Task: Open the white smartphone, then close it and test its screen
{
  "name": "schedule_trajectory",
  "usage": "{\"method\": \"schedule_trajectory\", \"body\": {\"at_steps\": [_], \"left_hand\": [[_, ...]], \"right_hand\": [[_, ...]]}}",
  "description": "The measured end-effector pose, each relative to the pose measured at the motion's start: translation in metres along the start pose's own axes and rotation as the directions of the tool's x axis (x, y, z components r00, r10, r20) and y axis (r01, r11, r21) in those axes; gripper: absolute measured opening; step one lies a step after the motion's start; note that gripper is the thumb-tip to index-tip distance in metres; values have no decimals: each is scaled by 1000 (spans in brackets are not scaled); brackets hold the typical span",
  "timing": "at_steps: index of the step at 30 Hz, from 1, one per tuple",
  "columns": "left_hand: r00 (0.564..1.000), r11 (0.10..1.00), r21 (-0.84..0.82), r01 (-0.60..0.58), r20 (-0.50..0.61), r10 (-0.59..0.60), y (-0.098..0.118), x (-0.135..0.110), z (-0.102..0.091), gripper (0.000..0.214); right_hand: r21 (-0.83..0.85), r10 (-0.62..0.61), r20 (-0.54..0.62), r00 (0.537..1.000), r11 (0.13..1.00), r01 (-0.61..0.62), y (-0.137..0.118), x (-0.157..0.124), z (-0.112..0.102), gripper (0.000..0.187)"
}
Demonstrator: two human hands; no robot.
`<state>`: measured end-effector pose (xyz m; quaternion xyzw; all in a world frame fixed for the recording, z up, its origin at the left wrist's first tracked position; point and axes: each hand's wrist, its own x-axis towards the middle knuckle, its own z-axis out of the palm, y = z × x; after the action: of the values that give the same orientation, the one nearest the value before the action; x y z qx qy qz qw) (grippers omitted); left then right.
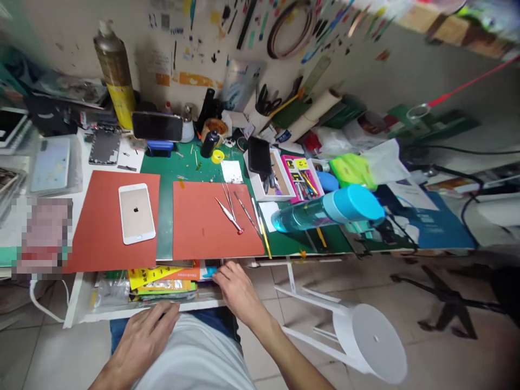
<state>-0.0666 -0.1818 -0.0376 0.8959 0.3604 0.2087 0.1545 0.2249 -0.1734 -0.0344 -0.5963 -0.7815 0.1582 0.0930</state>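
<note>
An open drawer (134,311) with packets and a yellow-and-black printed strip (152,275) inside juts out below the bench. My left hand (146,333) lies on its front edge, fingers stretched out and holding nothing. At the drawer's right end, my right hand (238,287) has bent fingers reaching in beside a small blue item (209,272); what the fingertips grip, if anything, is hidden. Above, a white smartphone (137,214) lies on the left red mat (97,233). Tweezers (228,200) and a red-ended screwdriver (229,215) rest on the right red mat (195,233).
A blue-capped bottle (325,208) lies across the green mat (164,227). Behind it stands a white box (280,176) of tools. A spray can (116,81) and a propped dark phone (157,127) are at the back. A white stool (376,341) lies tipped at right.
</note>
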Motion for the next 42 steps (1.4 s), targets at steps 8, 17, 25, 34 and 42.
{"method": "schedule_trajectory", "body": {"at_steps": [8,17,25,34,42], "left_hand": [[957,814,-513,272,231,-175,16,98,-40,42],[911,702,-582,409,218,-350,-8,166,-75,24],[680,193,-702,685,522,-514,-18,177,-43,44],[655,26,-738,675,583,-481,-26,186,-44,52],[628,-40,-731,681,612,-480,-22,197,-50,45]], "right_hand": [[548,10,133,991,833,-82,-37,25,-91,29],[666,116,330,937,674,-318,-23,90,-111,39],[783,170,314,934,510,-356,-30,118,-80,44],[846,213,377,901,317,-429,-22,123,-84,37],[884,236,421,876,107,-454,-14,123,-81,42]]}}
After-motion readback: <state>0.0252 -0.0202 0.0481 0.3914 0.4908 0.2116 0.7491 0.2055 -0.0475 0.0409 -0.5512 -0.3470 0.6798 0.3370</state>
